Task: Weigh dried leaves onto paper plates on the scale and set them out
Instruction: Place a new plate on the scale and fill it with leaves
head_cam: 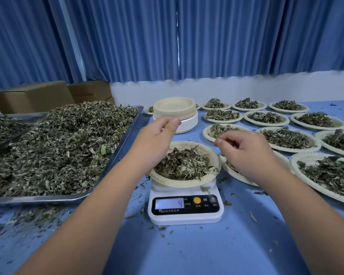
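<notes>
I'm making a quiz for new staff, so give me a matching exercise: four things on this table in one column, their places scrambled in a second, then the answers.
1. metal tray
2. stack of empty plates
3. scale
4. cardboard boxes

A. under the filled plate
B. far left, by the curtain
C. left of the scale, heaped with leaves
D. behind the scale

Pairs: 1-C, 2-D, 3-A, 4-B

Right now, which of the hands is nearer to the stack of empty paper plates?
Left. The left hand hovers just in front of the stack; the right hand is farther off, to its right.
</notes>
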Demonstrator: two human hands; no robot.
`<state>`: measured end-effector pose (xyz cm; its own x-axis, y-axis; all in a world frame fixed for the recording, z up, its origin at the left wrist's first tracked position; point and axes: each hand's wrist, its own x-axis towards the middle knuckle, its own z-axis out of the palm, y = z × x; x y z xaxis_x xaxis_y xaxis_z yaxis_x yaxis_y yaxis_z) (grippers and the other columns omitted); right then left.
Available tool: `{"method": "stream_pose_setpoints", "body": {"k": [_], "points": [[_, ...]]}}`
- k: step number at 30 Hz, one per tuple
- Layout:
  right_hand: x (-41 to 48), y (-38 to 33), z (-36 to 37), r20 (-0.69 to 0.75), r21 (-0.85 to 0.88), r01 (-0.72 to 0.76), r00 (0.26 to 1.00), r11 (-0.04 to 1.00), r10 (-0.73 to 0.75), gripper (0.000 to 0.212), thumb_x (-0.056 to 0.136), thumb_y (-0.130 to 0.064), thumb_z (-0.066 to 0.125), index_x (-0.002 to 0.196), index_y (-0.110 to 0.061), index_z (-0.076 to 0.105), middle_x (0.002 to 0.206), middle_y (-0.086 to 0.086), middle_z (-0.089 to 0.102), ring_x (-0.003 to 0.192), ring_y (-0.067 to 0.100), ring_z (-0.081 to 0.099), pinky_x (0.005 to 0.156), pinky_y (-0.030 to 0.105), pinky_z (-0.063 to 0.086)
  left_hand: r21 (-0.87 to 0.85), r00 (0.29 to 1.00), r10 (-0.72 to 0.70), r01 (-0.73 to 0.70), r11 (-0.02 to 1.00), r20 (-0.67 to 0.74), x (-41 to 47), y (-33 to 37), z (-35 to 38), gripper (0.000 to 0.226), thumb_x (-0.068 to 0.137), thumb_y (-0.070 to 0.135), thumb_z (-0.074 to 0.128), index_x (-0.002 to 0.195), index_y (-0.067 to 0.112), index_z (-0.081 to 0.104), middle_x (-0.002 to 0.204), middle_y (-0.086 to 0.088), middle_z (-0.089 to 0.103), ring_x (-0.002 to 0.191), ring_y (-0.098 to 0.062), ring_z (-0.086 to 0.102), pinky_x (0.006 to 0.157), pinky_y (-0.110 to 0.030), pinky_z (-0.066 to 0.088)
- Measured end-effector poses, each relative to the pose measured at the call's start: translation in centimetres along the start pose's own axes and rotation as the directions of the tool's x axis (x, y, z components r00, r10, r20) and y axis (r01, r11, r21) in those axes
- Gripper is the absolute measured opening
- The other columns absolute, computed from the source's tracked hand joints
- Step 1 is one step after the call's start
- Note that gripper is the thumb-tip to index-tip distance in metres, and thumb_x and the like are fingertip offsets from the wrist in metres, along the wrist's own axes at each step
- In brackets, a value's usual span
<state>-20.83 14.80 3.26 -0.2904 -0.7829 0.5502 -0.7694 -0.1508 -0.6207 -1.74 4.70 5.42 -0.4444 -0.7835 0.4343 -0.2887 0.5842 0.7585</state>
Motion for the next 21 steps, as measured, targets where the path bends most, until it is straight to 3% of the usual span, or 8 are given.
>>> {"method": "stream_pose_setpoints", "body": {"k": [4, 7, 11, 14, 16, 18, 19, 21], "points": [[0.0, -0.2, 0.1, -0.004, -0.015, -0.005, 1.000, 1.000, 0.005, 0.018, 0.090, -0.018, 0.060, 0.078, -0.024, 0.072, 0.052, -0.022, 0.056, 0.044, 0.000, 0.047, 0.047, 0.010, 0.036, 0.012, 0.996, 0.001, 0.000, 1.000, -0.084, -0.8, -0.8, -2.1, 0.018, 0.098, 0.039, 0.046, 0.098, 0.041, 0.064, 0.099, 0.016, 0.068, 0.096, -0.006, 0.063, 0.087, -0.033, 0.051], [-0.1, -0.5, -0.1, 0.004, -0.024, -0.013, 1.000, 1.000, 0.014, 0.018, 0.092, -0.019, 0.059, 0.079, -0.022, 0.072, 0.049, -0.022, 0.054, 0.044, 0.000, 0.047, 0.046, 0.010, 0.035, 0.030, 0.991, -0.022, 0.026, 0.999, -0.134, -1.7, -1.9, -3.6, 0.020, 0.099, 0.031, 0.048, 0.102, 0.033, 0.067, 0.098, 0.008, 0.069, 0.094, -0.013, 0.064, 0.086, -0.035, 0.052], [-0.3, -1.6, -0.5, 0.030, -0.033, 0.000, 1.000, 0.999, 0.001, 0.024, 0.092, -0.025, 0.059, 0.077, -0.010, 0.070, 0.050, -0.006, 0.052, 0.042, 0.003, 0.044, 0.044, 0.012, 0.033, 0.084, 0.977, -0.065, 0.084, 0.993, -0.204, -2.7, -3.4, -4.7, 0.017, 0.097, 0.031, 0.050, 0.095, 0.034, 0.067, 0.086, 0.006, 0.068, 0.065, -0.001, 0.057, 0.053, -0.012, 0.043], [-0.5, -3.0, -1.7, 0.143, 0.060, -0.042, 0.989, 0.997, 0.033, 0.034, 0.088, -0.036, 0.064, 0.067, -0.011, 0.067, 0.041, -0.006, 0.041, 0.035, 0.004, 0.036, 0.038, 0.009, 0.026, 0.232, 0.971, -0.090, 0.142, 0.962, -0.221, -2.4, -4.3, -5.0, 0.014, 0.096, 0.029, 0.052, 0.096, 0.032, 0.065, 0.086, 0.014, 0.061, 0.068, 0.003, 0.053, 0.056, -0.015, 0.035], [-0.9, -4.0, -2.9, 0.413, 0.088, -0.137, 0.906, 0.987, 0.089, 0.032, 0.080, -0.043, 0.071, 0.069, -0.013, 0.068, 0.044, -0.007, 0.046, 0.039, 0.005, 0.038, 0.045, 0.013, 0.031, 0.348, 0.971, -0.091, 0.165, 0.923, -0.220, -2.2, -4.9, -5.1, 0.011, 0.096, 0.026, 0.052, 0.096, 0.029, 0.063, 0.088, 0.015, 0.056, 0.074, 0.003, 0.050, 0.063, -0.020, 0.034], [-1.6, -5.0, -3.4, 0.687, -0.013, -0.198, 0.711, 0.980, 0.152, 0.021, 0.076, -0.040, 0.075, 0.077, -0.020, 0.071, 0.050, 0.000, 0.057, 0.045, 0.016, 0.048, 0.048, 0.023, 0.035, 0.424, 0.971, -0.101, 0.187, 0.886, -0.218, -2.0, -5.6, -5.3, 0.011, 0.096, 0.024, 0.051, 0.098, 0.027, 0.062, 0.091, 0.010, 0.054, 0.076, 0.002, 0.047, 0.070, -0.024, 0.034], [-2.0, -5.5, -3.3, 0.749, -0.088, -0.169, 0.639, 0.982, 0.177, 0.014, 0.076, -0.037, 0.075, 0.082, -0.025, 0.071, 0.052, 0.001, 0.061, 0.046, 0.017, 0.053, 0.046, 0.024, 0.038, 0.437, 0.969, -0.107, 0.198, 0.877, -0.223, -1.9, -5.9, -5.4, 0.012, 0.096, 0.024, 0.051, 0.098, 0.026, 0.062, 0.092, 0.009, 0.054, 0.076, 0.001, 0.047, 0.070, -0.024, 0.034], [-2.8, -6.3, -2.3, 0.772, -0.244, -0.064, 0.591, 0.968, 0.234, 0.011, 0.079, -0.035, 0.071, 0.089, -0.033, 0.068, 0.059, 0.002, 0.067, 0.046, 0.016, 0.060, 0.045, 0.026, 0.046, 0.435, 0.966, -0.102, 0.201, 0.878, -0.239, -1.8, -6.1, -5.6, 0.012, 0.095, 0.023, 0.051, 0.098, 0.026, 0.062, 0.092, 0.008, 0.053, 0.075, 0.001, 0.047, 0.063, -0.019, 0.032]]}}
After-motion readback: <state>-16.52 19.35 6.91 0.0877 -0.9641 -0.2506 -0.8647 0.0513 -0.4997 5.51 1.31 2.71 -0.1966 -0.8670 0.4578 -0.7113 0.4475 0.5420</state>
